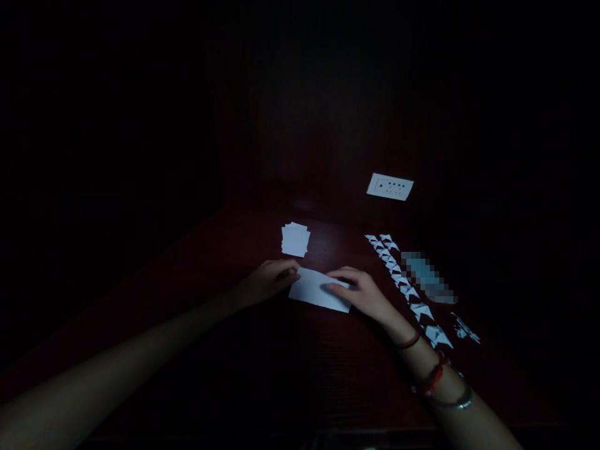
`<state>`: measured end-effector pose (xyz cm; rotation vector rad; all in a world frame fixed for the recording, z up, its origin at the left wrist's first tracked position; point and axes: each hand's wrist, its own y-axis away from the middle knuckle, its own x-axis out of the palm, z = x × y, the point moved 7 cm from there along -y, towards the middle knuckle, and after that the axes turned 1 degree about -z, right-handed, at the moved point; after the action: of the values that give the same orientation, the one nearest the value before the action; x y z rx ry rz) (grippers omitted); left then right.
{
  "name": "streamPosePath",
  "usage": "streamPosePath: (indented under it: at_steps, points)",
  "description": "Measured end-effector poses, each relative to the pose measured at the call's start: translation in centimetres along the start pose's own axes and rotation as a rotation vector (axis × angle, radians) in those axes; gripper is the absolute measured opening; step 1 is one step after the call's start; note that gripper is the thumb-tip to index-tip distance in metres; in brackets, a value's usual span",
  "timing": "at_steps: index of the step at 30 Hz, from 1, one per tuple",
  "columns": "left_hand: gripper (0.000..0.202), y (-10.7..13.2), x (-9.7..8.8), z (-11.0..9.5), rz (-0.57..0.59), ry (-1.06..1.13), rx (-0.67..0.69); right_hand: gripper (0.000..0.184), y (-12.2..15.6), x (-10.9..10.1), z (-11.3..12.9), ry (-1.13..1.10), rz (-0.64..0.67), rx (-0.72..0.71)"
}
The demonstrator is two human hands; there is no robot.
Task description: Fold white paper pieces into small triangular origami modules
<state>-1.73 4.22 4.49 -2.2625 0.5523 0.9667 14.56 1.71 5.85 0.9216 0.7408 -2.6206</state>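
Observation:
A white rectangular sheet of paper (314,290) lies over the dark reddish table in front of me. At its far left corner, my left hand (270,279) has thumb and fingers closed on the edge. My right hand (362,294) grips the right end, its thumb on top and its forefinger along the far edge. Beyond the sheet sits a loose stack of white paper squares (295,240). To the right of my right hand runs a slanting row of small folded paper pieces (398,279).
A blurred-out bluish oblong object (427,276) lies right of the folded row. Nearer me are small white scraps or thin items (465,329), unclear in the dark. A white socket plate (390,187) is on the back wall. The surroundings are very dark.

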Motion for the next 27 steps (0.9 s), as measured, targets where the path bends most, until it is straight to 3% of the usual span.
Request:
streamPosePath:
  at_steps: [4, 7, 11, 13, 16, 20, 27]
  points:
    - [0.026, 0.1, 0.5, -0.3, 0.042, -0.041, 0.03, 0.021, 0.2, 0.9, -0.9, 0.014, 0.088, 0.105]
    - [0.021, 0.2, 0.4, -0.4, 0.001, -0.097, 0.023, 0.018, 0.3, 1.7, -2.2, -0.038, 0.173, 0.182]
    - [0.023, 0.6, 0.2, -0.9, -0.112, -0.299, 0.048, 0.012, 0.2, 1.3, -4.3, -0.095, 0.035, 0.298]
    - [0.025, 1.0, 1.2, -1.4, -0.054, -0.374, 0.133, 0.018, 0.2, 1.1, -4.7, -0.078, -0.025, 0.312]
    - [0.031, 1.7, 3.2, -1.5, 0.099, -0.417, 0.262, 0.038, 0.1, 1.4, -4.5, 0.02, 0.025, 0.283]
    - [0.036, 2.2, 4.1, -0.6, 0.144, -0.447, 0.279, 0.058, -0.1, 1.5, -3.1, 0.103, 0.069, 0.135]
    - [0.036, 2.3, 4.2, -0.1, 0.14, -0.451, 0.29, 0.039, -0.6, 1.2, -1.8, 0.268, 0.028, -0.052]
